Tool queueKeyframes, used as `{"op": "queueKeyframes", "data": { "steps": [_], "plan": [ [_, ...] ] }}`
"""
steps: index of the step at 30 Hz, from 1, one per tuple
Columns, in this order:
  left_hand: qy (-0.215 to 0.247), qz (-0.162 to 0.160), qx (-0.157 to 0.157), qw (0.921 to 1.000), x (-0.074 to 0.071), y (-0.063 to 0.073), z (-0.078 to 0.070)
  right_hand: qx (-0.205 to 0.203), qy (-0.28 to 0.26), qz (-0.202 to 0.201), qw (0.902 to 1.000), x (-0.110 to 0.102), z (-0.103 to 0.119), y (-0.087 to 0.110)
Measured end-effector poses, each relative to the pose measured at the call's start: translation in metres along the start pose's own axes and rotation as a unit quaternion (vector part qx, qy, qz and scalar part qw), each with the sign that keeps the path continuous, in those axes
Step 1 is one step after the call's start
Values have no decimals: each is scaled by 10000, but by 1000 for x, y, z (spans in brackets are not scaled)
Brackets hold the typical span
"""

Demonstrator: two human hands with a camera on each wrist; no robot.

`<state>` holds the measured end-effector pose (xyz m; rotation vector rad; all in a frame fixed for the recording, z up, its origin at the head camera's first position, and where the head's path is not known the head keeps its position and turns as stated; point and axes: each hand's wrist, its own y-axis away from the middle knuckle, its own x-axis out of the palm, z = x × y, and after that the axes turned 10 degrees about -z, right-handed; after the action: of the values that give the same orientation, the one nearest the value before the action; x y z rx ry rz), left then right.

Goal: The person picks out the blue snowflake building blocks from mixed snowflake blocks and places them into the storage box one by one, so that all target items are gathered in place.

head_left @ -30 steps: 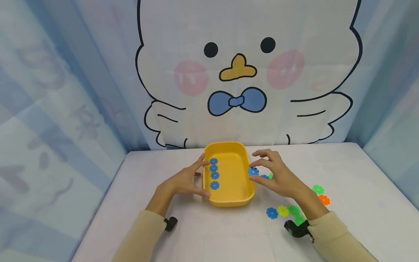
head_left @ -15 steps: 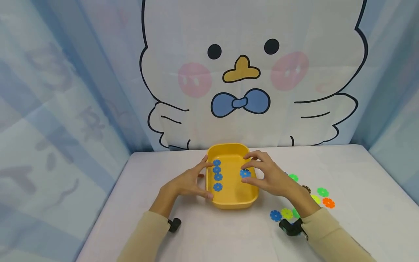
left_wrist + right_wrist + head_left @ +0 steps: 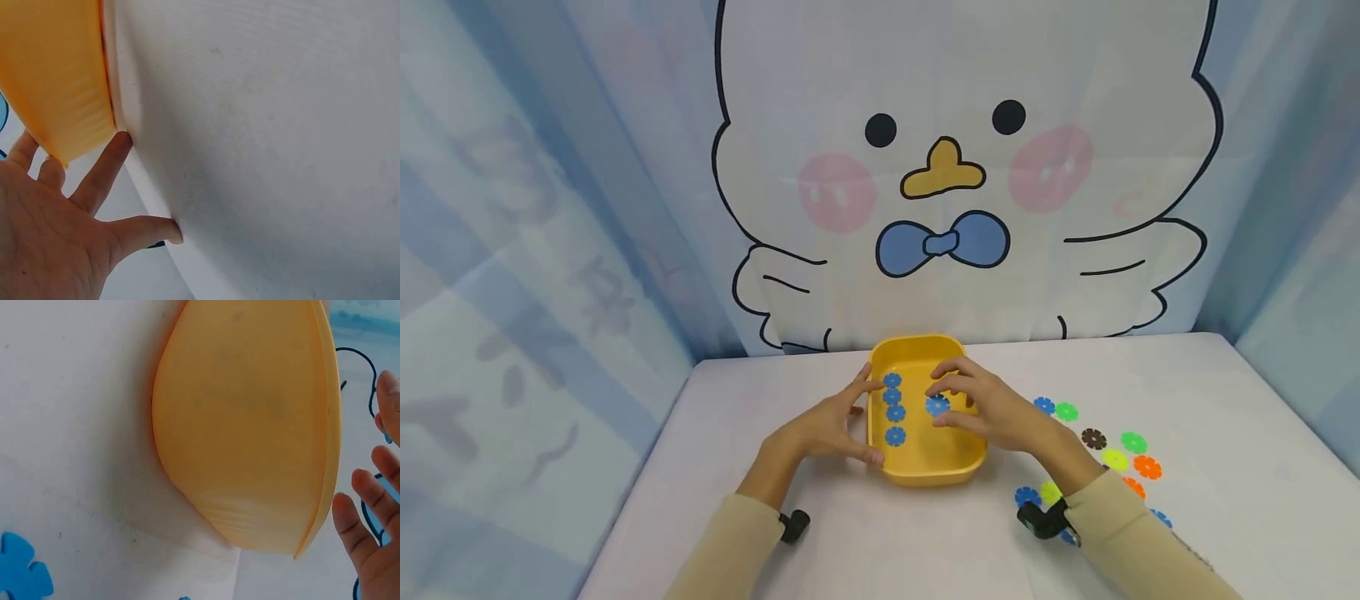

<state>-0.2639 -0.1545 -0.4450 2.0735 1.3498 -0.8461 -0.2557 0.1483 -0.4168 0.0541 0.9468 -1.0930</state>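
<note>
The yellow tray (image 3: 951,458) stands on the table with several blue snowflake discs (image 3: 895,413) in a column along its left side. My left hand (image 3: 831,425) steadies the tray's left edge, thumb and fingers spread along it. The left wrist view shows those fingers extended against the tray's outer wall (image 3: 62,75). Over the tray's right half, my right hand (image 3: 988,408) pinches a blue snowflake disc (image 3: 937,406) between thumb and fingers. In the right wrist view only part of that hand (image 3: 378,531) shows, above the tray's rim; the held disc is mostly hidden there.
Loose snowflake discs lie right of the tray: blue (image 3: 1043,405), green (image 3: 1066,412), brown (image 3: 1093,439), orange (image 3: 1147,467) and yellow (image 3: 1115,459). The right forearm covers some. A curtain with a cartoon bird (image 3: 943,292) hangs behind the table.
My right hand has carried the blue snowflake disc leftward from beside the tray's right rim to over its inside. The left hand stays at the tray's left edge.
</note>
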Motion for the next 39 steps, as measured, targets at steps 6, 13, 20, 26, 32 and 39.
{"op": "queueKeyframes", "data": {
  "steps": [6,13,20,26,32,39],
  "plan": [
    [-32,-3,112,9999,5,1,-1,9,-39,267,9996,7,0,-2],
    [-168,-27,107,9998,6,1,-2,225,47,600,9979,16,6,-8],
    [-165,-33,100,9998,-1,-2,0,320,162,733,9967,21,8,-19],
    [-161,22,115,9998,-2,0,3,481,200,1108,9925,33,4,-22],
    [-153,-7,124,9998,-2,1,4,554,280,1348,9889,45,4,-25],
    [-158,16,163,9997,0,1,7,485,298,1714,9836,56,4,-23]
  ]
}}
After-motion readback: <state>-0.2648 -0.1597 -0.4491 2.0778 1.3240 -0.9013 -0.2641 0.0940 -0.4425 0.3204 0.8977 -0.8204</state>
